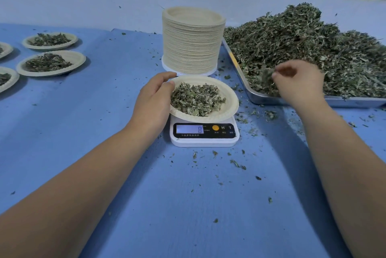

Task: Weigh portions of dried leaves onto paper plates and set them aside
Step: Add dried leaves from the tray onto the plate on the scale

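Item: paper plate (230,99), on the scale (204,141) mid-table, carrying a loose mound of dried leaves (196,98)
Handling, by the look of it: feather-light, thin, bendy; the leaves are crumbly and will spill if you tilt it
Hold: at the rim, kept level
Hands: your left hand (152,101) curls round the plate's left rim; your right hand (298,84) pinches a tuft (266,75) over the tray (292,102) by the table's right edge

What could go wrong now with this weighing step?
The left hand grips the rim of the paper plate on the kitchen scale; its pressure could falsify the reading. The right hand pinches dried leaves over the metal tray; some could fall on the blue table, where crumbs already lie.
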